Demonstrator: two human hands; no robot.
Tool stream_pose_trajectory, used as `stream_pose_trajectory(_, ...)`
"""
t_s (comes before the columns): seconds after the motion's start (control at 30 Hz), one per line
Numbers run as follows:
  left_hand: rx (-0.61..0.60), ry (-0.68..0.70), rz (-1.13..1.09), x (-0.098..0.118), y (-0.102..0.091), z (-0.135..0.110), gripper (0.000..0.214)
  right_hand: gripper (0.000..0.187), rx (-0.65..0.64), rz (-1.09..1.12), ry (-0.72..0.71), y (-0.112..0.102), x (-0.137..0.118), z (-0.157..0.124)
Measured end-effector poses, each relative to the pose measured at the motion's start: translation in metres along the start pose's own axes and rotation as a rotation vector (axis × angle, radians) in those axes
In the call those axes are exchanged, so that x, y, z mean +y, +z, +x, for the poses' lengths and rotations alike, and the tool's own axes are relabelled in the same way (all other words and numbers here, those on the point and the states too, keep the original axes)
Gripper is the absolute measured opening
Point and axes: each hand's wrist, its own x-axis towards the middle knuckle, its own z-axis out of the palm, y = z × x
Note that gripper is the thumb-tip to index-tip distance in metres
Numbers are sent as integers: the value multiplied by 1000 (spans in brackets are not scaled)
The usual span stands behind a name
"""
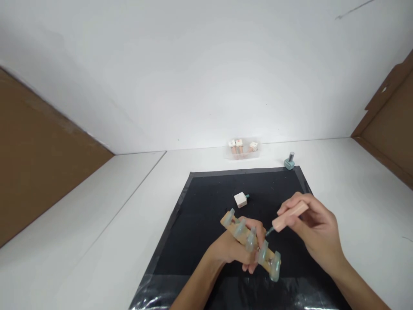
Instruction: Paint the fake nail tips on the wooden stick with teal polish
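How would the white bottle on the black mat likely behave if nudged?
The white bottle would probably slide rather than roll, since its body is boxy with flat sides. It seems unlikely to tip, as it appears to lie on its side already. Its greenish neck looks uncapped, so it might smear or leak.

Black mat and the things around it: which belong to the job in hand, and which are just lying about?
Seemingly in use:
Strip with five green tips, in the left hand
Pink-handled brush, in the right hand
Uncapped white bottle, on the black mat

Apparently just lying about:
Clear tray, holding pink-and-white bottles
Silver-capped teal bottle, by the mat's far right corner
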Motion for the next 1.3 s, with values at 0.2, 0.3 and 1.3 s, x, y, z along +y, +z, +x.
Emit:
stream_pose_trajectory(0.2, 15, -15, 14, 0, 1, -1, 29, 10, -64, -13, -6, 0, -1, 0)
stream_pose_trajectory(0.3, 26, 5, 15, 0, 1, -1, 26, 9, 43, -42, 24, 0, 0, 0)
stream_pose_trajectory(1.3, 360, 82, 99, 6, 10, 0, 30, 13, 328, -87, 166, 2, 1, 1)
